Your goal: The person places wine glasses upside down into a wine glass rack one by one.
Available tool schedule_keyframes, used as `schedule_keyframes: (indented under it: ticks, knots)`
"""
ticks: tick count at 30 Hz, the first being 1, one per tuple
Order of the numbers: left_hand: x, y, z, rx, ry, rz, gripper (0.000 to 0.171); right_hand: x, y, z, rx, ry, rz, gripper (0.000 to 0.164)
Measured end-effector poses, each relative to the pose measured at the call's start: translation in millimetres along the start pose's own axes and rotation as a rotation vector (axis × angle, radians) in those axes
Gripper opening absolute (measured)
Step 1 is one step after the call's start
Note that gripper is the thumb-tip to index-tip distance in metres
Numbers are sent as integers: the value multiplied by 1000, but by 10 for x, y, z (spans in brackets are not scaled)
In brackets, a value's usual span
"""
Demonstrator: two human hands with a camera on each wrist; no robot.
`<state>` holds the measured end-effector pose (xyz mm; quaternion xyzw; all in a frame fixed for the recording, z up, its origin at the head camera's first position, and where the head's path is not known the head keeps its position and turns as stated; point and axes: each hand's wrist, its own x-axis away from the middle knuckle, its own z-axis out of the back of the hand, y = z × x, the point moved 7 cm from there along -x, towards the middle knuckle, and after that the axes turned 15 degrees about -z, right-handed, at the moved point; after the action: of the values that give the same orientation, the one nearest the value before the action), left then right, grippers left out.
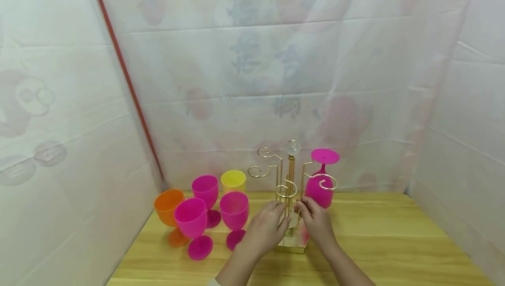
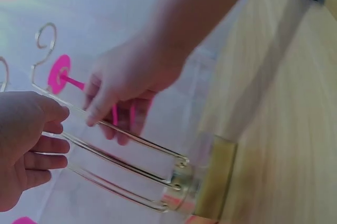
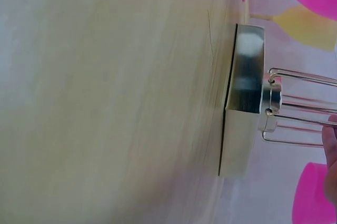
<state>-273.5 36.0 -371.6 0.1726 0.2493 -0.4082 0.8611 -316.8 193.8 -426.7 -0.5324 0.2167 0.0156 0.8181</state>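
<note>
A gold goblet rack point(image 1: 291, 172) stands upright on the table, with curled wire hooks round a post topped by a clear ball. My left hand point(image 1: 266, 226) holds the wires at its left front. On the right side, my right hand point(image 1: 317, 221) pinches a wire between thumb and fingers, also visible in the left wrist view as the far hand point(image 2: 139, 74). Upside down behind that hand hangs a pink goblet point(image 1: 318, 189), its foot up at a hook. The rack's square base point(image 3: 239, 139) sits flat on the wood in the right wrist view.
Left of the rack several goblets stand upright: an orange goblet point(image 1: 168, 207), pink goblets including a front one point(image 1: 191, 218), and a yellow goblet point(image 1: 233, 180) at the back. Printed white sheets point(image 1: 236, 123) enclose the wooden table point(image 1: 394, 242).
</note>
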Motion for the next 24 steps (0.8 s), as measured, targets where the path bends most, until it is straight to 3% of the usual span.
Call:
schedule_keyframes:
  ticks: [5, 10, 18, 24]
  knots:
    - [43, -4, 202, -106, 92, -75, 30, 14, -20, 2, 42, 26, 16, 15]
    - [89, -124, 380, -144, 173, -79, 29, 12, -29, -8, 49, 36, 28, 16]
    - [199, -415, 526, -180, 223, 50, 35, 21, -47, 3, 78, 40, 27, 16]
    - [257, -582, 477, -284, 136, 177, 54, 26, -47, -2, 82, 37, 22, 16]
